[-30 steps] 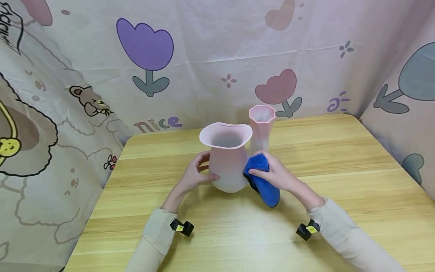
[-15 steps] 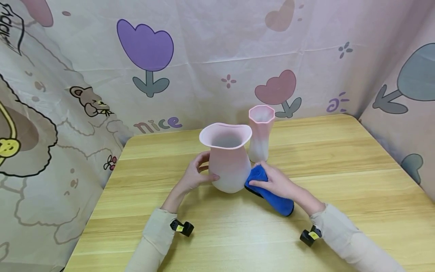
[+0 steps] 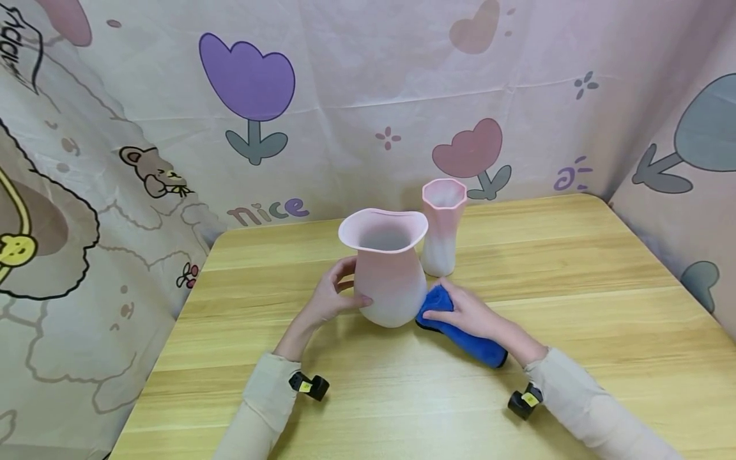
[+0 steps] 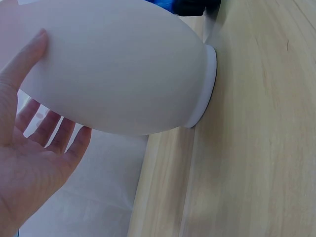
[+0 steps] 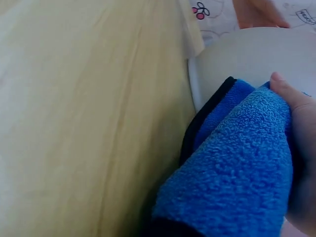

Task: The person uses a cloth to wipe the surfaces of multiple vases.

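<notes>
A wide-mouthed vase [image 3: 388, 281], pink at the flared rim and fading to white below, stands upright on the table. On its left side my left hand [image 3: 333, 297] steadies it, thumb on the front and fingers round the back; the left wrist view shows the thumb [image 4: 29, 57] against the white body. My right hand [image 3: 468, 313] grips a folded blue cloth [image 3: 474, 345] with black edging. The cloth touches the vase's lower right side, near the base, and its loose end trails to the right. In the right wrist view the thumb [image 5: 286, 91] pinches the cloth.
A slimmer pink-and-white vase [image 3: 441, 233] with an angular rim stands just behind and right of the wide one. Both are on a light wooden table [image 3: 575, 275]. A printed fabric backdrop [image 3: 356, 70] hangs along the back and sides.
My right hand has slid the cloth down the vase's right side toward its base, and the loose end has swung right. My left hand and the wide vase stay put.
</notes>
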The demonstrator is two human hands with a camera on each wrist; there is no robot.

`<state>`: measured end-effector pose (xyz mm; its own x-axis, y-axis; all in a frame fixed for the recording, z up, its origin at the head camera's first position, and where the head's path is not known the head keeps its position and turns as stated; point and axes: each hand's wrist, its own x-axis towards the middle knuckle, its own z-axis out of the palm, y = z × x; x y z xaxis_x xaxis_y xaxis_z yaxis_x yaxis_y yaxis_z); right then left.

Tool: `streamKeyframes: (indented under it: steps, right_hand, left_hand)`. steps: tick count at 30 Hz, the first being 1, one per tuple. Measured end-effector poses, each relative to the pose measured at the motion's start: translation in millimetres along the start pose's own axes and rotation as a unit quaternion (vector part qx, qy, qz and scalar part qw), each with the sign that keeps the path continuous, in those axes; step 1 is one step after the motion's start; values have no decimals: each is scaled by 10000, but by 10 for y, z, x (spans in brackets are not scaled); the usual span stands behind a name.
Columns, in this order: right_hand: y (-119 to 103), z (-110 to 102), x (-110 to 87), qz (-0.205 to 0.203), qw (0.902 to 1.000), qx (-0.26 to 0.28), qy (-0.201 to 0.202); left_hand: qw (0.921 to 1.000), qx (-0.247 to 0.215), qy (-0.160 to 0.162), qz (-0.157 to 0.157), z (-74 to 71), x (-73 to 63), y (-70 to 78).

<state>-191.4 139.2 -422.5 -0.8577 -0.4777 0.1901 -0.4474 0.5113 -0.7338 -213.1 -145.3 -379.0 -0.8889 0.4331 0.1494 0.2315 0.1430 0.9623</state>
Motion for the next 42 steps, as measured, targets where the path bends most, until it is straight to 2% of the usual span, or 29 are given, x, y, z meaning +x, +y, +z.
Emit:
streamKeyframes:
  steps: [4, 7, 17, 22, 26, 33, 42]
  right_hand:
    - [-134, -86, 23, 136, 9983, 537, 157]
    - [-262, -148, 74, 131, 9963, 763, 384]
    - [-559, -254, 277, -312, 9895, 735, 1207]
    - [-708, -313, 355, -502, 9815, 1014, 1544]
    - [-787, -365, 372, -474, 9771, 1170, 1714]
    - [-775, -488, 290, -259, 9766, 1207, 1763]
    - [-527, -718, 54, 222, 9783, 941, 1834]
  left_hand:
    - [10000, -24, 5, 27, -25, 40, -149]
    - [10000, 5, 29, 74, -33, 46, -184]
    - [9999, 37, 57, 119, -47, 39, -189]
    - [9999, 39, 45, 116, -57, 40, -176]
    - [9998, 138, 24, 142, -66, 41, -179]
    - [9997, 131, 35, 222, -65, 44, -191]
    - [9998, 125, 5, 184, -48, 38, -185]
